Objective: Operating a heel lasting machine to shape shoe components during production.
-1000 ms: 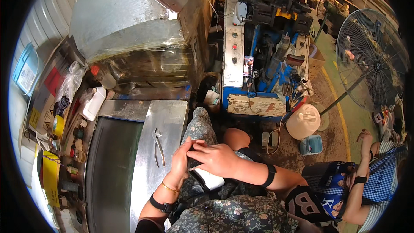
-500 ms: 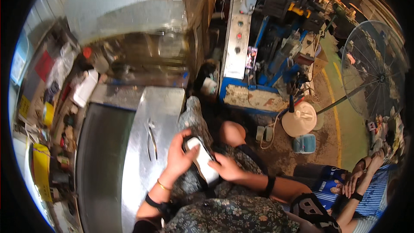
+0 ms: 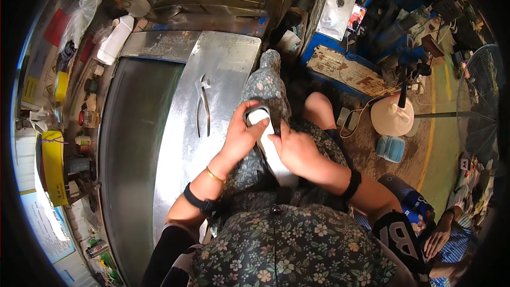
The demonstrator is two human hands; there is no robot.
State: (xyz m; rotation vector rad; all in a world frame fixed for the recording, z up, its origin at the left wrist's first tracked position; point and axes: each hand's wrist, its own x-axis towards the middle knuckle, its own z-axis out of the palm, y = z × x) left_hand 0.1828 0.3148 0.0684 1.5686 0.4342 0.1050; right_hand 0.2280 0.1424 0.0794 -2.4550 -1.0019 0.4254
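Observation:
Over my lap I have a long, narrow piece that looks like a shoe (image 3: 269,146), its white flat face turned up and a dark edge round the far end. My left hand (image 3: 236,134) is closed on its far left side, thumb pressing on the white face. My right hand (image 3: 298,150) grips the right side farther back, thumb on the white face and index finger along the edge. Left of my hands, metal pliers (image 3: 203,107) with spread handles lie on a shiny metal plate (image 3: 178,93). A floral cloth covers my legs under the shoe.
A dark belt (image 3: 135,165) runs left of the plate, beside a cluttered shelf with a white bottle (image 3: 114,40). A control panel (image 3: 340,2) stands ahead right. On the right are a cream jug (image 3: 392,116), a blue tub (image 3: 390,149), a fan (image 3: 478,106) and another person's hand (image 3: 439,238).
The whole view has shifted, so the bench, pliers and my lap appear higher and farther right. The shoe stays in both hands, and my right hand has moved up along its side.

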